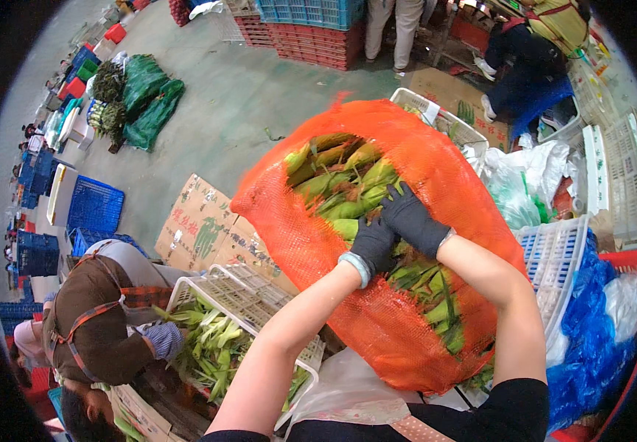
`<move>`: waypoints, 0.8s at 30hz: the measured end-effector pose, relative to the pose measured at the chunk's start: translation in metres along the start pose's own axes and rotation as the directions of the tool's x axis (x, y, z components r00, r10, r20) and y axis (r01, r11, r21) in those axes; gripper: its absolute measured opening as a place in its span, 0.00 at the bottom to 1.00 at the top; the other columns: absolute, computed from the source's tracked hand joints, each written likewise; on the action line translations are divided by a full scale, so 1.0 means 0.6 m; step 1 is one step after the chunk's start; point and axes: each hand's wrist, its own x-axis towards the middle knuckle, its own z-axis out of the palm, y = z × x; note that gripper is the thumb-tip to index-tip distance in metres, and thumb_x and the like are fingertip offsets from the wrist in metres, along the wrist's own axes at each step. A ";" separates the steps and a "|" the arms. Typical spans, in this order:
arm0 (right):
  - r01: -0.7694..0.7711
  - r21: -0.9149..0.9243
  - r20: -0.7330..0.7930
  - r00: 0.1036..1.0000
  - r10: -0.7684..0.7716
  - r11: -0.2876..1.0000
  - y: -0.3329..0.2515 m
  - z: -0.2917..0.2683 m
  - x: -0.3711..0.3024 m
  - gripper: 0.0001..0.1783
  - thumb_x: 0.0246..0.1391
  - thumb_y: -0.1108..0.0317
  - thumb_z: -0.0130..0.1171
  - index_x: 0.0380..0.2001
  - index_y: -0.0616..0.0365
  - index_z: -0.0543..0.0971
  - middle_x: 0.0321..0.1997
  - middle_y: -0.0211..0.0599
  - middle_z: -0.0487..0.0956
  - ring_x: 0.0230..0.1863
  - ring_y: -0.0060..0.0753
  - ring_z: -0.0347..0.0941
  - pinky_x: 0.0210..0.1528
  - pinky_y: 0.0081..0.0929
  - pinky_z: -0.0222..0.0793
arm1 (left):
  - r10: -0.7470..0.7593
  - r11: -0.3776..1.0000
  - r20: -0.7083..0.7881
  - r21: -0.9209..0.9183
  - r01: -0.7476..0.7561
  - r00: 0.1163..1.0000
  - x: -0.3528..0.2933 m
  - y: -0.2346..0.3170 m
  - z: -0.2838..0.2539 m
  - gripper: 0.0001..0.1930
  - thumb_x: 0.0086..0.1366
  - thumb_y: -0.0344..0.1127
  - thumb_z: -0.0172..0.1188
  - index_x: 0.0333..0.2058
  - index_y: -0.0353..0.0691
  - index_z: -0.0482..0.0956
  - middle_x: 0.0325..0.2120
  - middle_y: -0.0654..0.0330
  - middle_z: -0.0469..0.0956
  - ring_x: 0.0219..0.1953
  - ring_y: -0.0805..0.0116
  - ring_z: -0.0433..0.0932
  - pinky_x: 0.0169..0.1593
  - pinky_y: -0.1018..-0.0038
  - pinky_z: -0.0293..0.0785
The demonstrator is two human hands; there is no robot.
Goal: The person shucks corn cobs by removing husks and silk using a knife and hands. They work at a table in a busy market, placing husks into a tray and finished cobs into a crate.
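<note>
A big orange mesh sack lies before me, with green ears of corn showing through its long opening. Brown silk hangs from some ears. Both of my hands wear dark grey gloves and are close together among the corn. My left hand is curled over an ear near the middle of the opening, its fingertips partly hidden. Just above and to the right, my right hand has its fingers bent around an ear. More husked-green corn shows below my wrists.
At left, a bending person in striped gloves works by a white crate with green leaves. Flattened cardboard lies on the floor. White crates, blue plastic sheeting and plastic bags stand at right. Stacked crates rise behind.
</note>
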 end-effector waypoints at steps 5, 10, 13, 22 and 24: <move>0.111 0.233 -0.123 0.989 -0.084 0.966 0.025 0.011 0.001 0.12 0.43 0.69 0.49 0.32 0.57 0.77 0.45 0.41 0.73 0.55 0.46 0.62 0.58 0.50 0.50 | 0.145 0.989 -0.162 0.004 -0.146 0.976 -0.064 -0.008 -0.031 0.25 0.37 0.44 0.63 0.38 0.40 0.76 0.35 0.48 0.72 0.39 0.51 0.70 0.38 0.48 0.60; -0.025 0.401 -0.249 0.959 0.135 0.916 0.110 0.027 -0.084 0.20 0.45 0.72 0.48 0.45 0.61 0.71 0.49 0.49 0.70 0.53 0.51 0.62 0.57 0.43 0.53 | 0.071 0.924 -0.274 -0.344 -0.167 0.959 -0.127 -0.002 -0.029 0.27 0.39 0.46 0.66 0.37 0.35 0.75 0.44 0.44 0.68 0.48 0.47 0.66 0.56 0.53 0.53; -0.049 0.206 -0.366 0.923 0.123 0.977 0.183 0.148 -0.143 0.23 0.45 0.68 0.52 0.47 0.65 0.69 0.47 0.47 0.72 0.49 0.46 0.67 0.53 0.36 0.59 | 0.099 0.979 -0.465 -0.111 -0.169 0.879 -0.106 -0.013 -0.040 0.24 0.40 0.47 0.61 0.34 0.35 0.76 0.40 0.45 0.69 0.46 0.48 0.67 0.54 0.46 0.50; 0.255 0.500 -0.615 0.778 0.132 0.828 0.032 -0.295 -0.118 0.19 0.43 0.61 0.56 0.37 0.62 0.77 0.35 0.44 0.77 0.37 0.45 0.73 0.39 0.38 0.67 | -0.417 0.867 -0.796 -0.493 -0.070 0.438 -0.176 -0.037 -0.164 0.27 0.42 0.36 0.62 0.42 0.31 0.67 0.43 0.43 0.65 0.47 0.47 0.62 0.51 0.58 0.57; 0.460 0.627 -0.721 0.649 0.244 0.629 -0.024 -0.414 -0.104 0.27 0.38 0.47 0.59 0.33 0.61 0.78 0.30 0.39 0.78 0.34 0.44 0.74 0.36 0.42 0.67 | -0.584 0.790 -0.812 -0.569 -0.227 0.003 -0.154 -0.035 -0.149 0.23 0.46 0.36 0.61 0.41 0.33 0.67 0.40 0.46 0.67 0.45 0.54 0.66 0.47 0.60 0.60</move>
